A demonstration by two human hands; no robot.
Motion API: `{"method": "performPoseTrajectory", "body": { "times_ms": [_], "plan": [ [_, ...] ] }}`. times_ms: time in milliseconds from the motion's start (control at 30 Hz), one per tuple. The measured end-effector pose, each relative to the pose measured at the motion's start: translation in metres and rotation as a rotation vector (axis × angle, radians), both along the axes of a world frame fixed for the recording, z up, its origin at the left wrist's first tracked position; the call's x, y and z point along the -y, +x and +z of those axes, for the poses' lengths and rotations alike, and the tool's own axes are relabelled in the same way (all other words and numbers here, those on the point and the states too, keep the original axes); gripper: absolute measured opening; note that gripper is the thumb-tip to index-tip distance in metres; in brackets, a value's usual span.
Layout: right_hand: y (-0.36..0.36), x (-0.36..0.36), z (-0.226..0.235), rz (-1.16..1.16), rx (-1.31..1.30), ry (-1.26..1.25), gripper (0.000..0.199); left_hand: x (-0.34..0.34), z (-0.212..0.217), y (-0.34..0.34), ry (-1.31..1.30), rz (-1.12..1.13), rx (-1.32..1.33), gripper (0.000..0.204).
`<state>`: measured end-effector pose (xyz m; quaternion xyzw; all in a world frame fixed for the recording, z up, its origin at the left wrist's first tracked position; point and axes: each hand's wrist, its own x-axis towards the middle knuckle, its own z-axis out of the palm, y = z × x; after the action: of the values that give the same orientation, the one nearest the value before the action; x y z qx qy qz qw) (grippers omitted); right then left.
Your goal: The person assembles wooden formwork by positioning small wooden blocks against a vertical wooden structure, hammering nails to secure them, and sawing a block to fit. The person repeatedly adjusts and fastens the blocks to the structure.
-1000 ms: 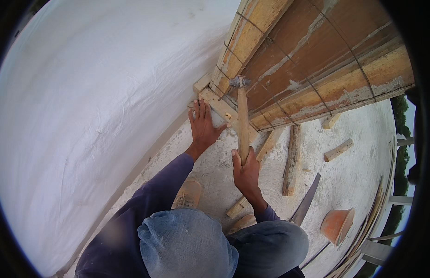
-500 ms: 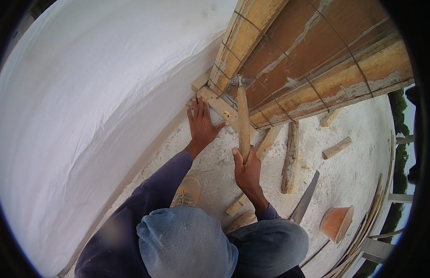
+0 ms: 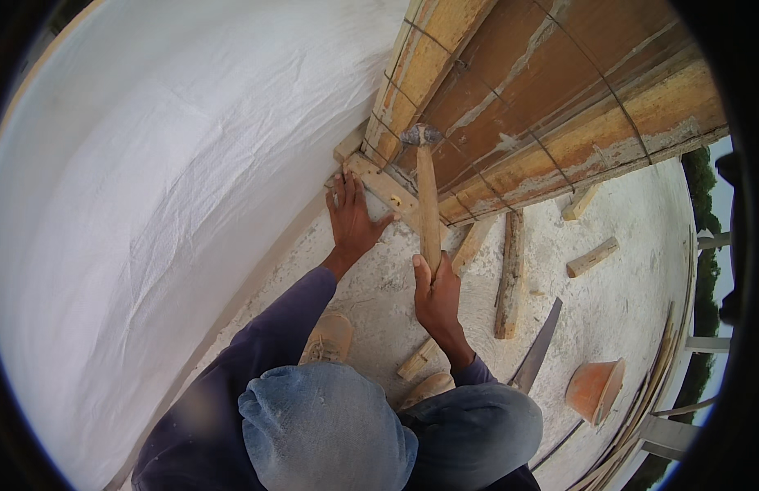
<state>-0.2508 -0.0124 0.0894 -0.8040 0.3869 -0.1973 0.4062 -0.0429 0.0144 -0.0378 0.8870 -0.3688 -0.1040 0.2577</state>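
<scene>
the person's right hand (image 3: 438, 296) is wrapped round the lower handle of a wooden-handled hammer (image 3: 428, 200), its head in front of the wire-tied wooden formwork (image 3: 551, 98); whether they touch cannot be told. the left hand (image 3: 354, 221) grips nothing, fingers spread, fingertips at the edge of a short wooden board (image 3: 389, 189) by the formwork's base. a handsaw (image 3: 538, 347) lies right of the knees.

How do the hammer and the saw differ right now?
The hammer is in the right hand; the saw lies on the floor. The hammer shows a wooden handle and short metal head; the saw shows a tapering blade, its other end hidden by a knee. Both have grey metal parts.
</scene>
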Motion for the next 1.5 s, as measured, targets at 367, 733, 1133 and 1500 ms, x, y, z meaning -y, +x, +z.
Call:
{"method": "performPoseTrajectory", "body": {
  "times_ms": [367,733,1133,1500],
  "plan": [
    [0.015,0.002,-0.036,0.033,-0.282,-0.090,0.036,0.001,0.000,0.001,-0.038,-0.004,0.139,0.122],
    [0.016,0.004,-0.009,0.012,0.314,-0.178,0.033,-0.003,-0.003,-0.003,-0.063,0.007,0.068,0.122],
    [0.013,0.009,0.032,-0.075,0.956,0.082,0.041,-0.003,-0.008,-0.006,-0.064,0.010,0.102,0.125],
    [0.005,0.009,0.017,0.022,0.230,-0.078,0.036,0.000,-0.002,-0.001,-0.061,0.012,0.074,0.120]
  ]
}}
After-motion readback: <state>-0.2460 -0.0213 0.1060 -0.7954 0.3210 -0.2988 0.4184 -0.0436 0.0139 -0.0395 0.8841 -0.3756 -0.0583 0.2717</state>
